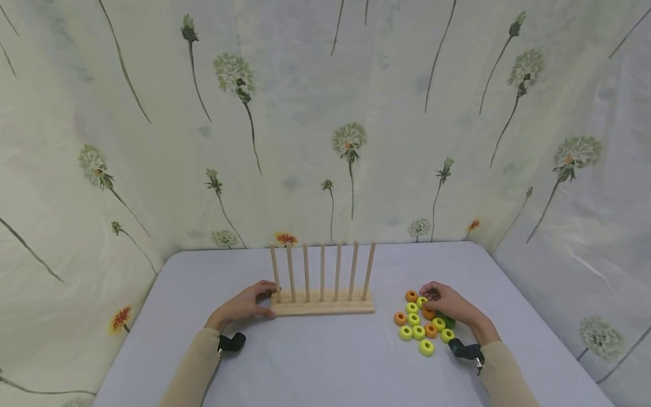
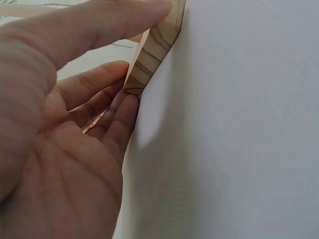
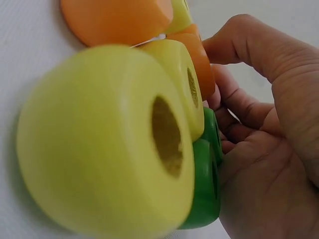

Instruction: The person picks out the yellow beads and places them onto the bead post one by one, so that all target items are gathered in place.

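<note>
A wooden peg rack [image 1: 325,308] with several upright dowels stands mid-table. My left hand [image 1: 247,302] holds the left end of its base; in the left wrist view the thumb lies along one side of the wooden base [image 2: 152,57] and fingertips touch its end. My right hand [image 1: 447,301] is over a cluster of beads on the right. Its thumb touches or nearly touches an orange bead [image 3: 197,62], with the other fingers bent behind it. A yellow bead [image 1: 422,301] shows between thumb and fingers. Green beads [image 3: 204,184] lie under the palm, partly hidden from the head view.
Several yellow beads [image 1: 419,332] and orange beads [image 1: 400,318] lie loose right of the rack. A pale cloth covers the table [image 1: 325,367]. Behind it hangs a curtain [image 1: 295,141] printed with dandelions. Each wrist wears a small black camera [image 1: 232,342].
</note>
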A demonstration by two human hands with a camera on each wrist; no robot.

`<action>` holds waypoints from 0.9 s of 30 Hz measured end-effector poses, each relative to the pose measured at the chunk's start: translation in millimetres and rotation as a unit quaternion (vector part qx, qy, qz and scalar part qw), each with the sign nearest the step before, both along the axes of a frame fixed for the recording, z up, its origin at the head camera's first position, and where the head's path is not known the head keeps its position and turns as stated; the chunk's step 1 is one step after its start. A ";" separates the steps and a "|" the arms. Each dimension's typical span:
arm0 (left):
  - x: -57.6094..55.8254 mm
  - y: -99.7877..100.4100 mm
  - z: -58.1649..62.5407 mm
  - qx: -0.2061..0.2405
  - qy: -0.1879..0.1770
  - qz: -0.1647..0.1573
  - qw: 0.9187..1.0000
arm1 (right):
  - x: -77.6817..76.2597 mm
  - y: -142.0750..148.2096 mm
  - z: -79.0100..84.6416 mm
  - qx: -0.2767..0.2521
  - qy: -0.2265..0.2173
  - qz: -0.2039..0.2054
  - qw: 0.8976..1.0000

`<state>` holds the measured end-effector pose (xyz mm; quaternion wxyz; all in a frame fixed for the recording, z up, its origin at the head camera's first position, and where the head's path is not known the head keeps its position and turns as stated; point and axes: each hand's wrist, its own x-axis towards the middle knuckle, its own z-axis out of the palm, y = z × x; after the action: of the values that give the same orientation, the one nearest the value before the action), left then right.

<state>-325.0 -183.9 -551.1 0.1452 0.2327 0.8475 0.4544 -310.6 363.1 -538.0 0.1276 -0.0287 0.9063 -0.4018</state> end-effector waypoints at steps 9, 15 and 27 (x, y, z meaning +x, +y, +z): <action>0.5 0.0 -0.3 -0.009 0.002 0.011 1.000 | -5.2 -1.0 -2.2 0.014 0.010 -0.006 1.000; 0.0 0.4 -0.6 -0.004 -0.002 0.009 1.000 | -5.8 0.1 -3.3 0.012 0.012 -0.006 1.000; 0.1 0.0 -2.9 -0.005 0.001 0.002 1.000 | -6.2 3.0 -3.3 0.011 0.009 0.016 1.000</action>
<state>-325.0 -184.0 -554.0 0.1446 0.2306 0.8502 0.4506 -316.8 366.2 -541.3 0.1260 -0.0459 0.9113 -0.3893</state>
